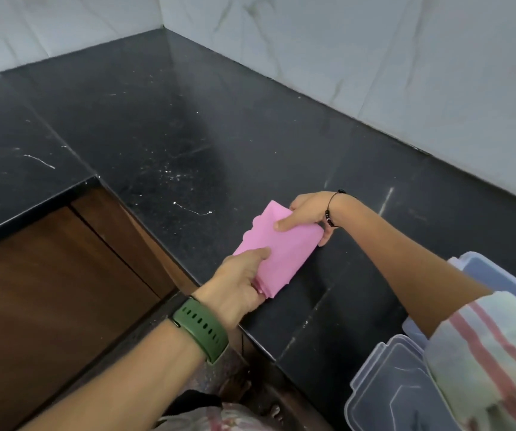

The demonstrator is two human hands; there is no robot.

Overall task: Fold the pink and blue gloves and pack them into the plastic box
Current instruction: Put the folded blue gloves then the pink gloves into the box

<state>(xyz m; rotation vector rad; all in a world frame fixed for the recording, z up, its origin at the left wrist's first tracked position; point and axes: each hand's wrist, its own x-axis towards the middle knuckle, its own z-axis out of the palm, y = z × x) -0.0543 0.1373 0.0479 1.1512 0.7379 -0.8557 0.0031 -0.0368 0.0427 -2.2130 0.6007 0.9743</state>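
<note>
Pink glove (276, 248) folded on black counter (163, 126), left grip (241, 283) and right grip (308, 211) both clamped on it

Two hands (241, 284) (308, 209) — one pink glove (276, 248), one plastic box (499, 275), one lid (393, 393).

No writing I can read anywhere, no label, no brand, no number, nothing printed on what my hands hold

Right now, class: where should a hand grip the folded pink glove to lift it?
Judging by its pose, pinch the pink glove at its near end, where the left hand holds the stacked layers together, coming from the counter edge.
</note>
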